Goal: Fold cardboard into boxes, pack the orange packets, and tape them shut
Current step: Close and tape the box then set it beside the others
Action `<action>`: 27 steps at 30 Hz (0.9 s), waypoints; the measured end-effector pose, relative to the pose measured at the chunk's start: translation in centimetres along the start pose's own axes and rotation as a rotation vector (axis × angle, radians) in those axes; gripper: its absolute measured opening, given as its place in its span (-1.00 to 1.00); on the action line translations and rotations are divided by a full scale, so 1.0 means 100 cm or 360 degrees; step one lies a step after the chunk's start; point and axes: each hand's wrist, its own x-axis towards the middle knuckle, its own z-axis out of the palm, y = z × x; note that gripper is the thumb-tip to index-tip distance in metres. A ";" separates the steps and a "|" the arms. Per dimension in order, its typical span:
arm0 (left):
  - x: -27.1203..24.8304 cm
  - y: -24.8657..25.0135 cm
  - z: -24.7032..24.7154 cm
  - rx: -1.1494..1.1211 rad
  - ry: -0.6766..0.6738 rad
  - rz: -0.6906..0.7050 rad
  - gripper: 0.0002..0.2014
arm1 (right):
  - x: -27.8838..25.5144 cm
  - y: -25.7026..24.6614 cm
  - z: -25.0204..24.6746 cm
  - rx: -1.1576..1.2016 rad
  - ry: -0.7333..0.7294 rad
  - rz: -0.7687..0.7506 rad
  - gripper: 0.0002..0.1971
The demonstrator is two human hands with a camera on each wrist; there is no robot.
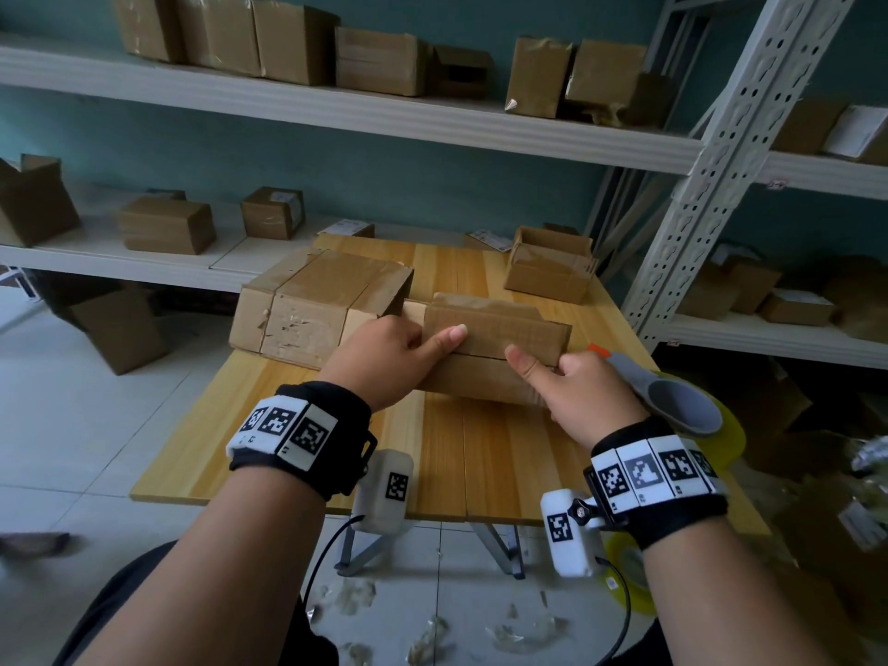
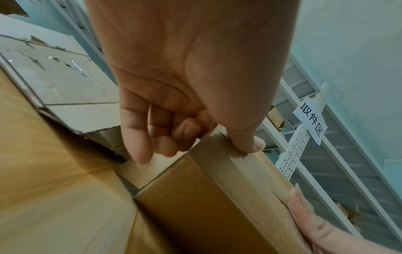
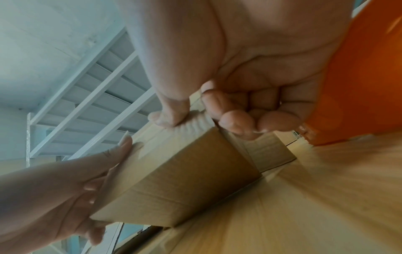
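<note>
Small cardboard box (image 1: 495,350) near middle of wooden table (image 1: 480,454), top flaps folded down, near flap lying under both thumbs. Held at both ends, probably to keep flaps flat and square ahead of taping. Left hand (image 1: 384,360) at left end: thumb pressed flat on top flap, fingers curled round the end, gripping. Right hand (image 1: 572,389) at right end: thumb on top near the corner, fingers curled round the side panel, gripping likewise. No tape visible across top seam from these views; contents hidden, orange packets not seen. Tape dispenser (image 1: 672,401) just right of right hand, within easy reach for sealing. Larger taped box (image 1: 317,305) behind and left, close to small box. Open box (image 1: 550,269) further back on table. Shelves (image 1: 336,108) with more boxes beyond.
</note>
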 end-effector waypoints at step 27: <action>-0.012 0.045 -0.018 -0.1215 0.0583 0.0306 -0.50 | -0.006 -0.030 0.017 0.1204 0.0910 -0.0762 -0.47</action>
